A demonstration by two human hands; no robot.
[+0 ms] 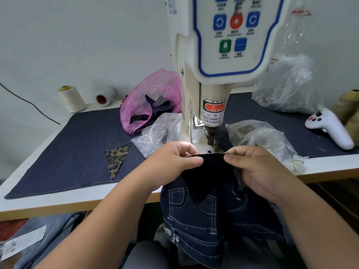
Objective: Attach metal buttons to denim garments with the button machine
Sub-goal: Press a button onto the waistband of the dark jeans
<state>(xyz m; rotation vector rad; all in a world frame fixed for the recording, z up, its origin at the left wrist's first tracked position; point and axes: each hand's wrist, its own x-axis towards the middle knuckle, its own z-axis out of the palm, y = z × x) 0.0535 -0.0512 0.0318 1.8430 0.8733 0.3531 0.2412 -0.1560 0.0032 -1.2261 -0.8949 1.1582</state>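
Two hands hold one dark denim garment (196,214) at the near edge of the bench (77,200). The garment hangs from the bench edge toward the person's lap. Its fabric is deep indigo, with pale contrast stitching outlining a pocket and seams, and a frayed patch near the lower left. The upper part is folded over, so a plain, almost black band faces up.

The left hand (174,162) pinches the left end of this folded band, thumb on top and fingers curled behind. The right hand (254,167) pinches the right end the same way. The band is stretched taut between them, just in front of the button machine's post.

Beyond the fingers, a small round metal die (209,151) sits on the machine base, directly under the brass-coloured punch (210,135). The button machine (213,74) rises above, cream with a blue-bordered control panel and a red warning label on its column.

A sheet of dark denim (68,152) covers the bench top. On it lie a leopard-print scrap (116,160), clear plastic bags (159,133) on both sides of the machine, and a pink bag (147,101) holding dark fabric pieces. A white handheld controller (330,127) rests at the right. Two thread cones (71,99) stand at the far left by the wall.
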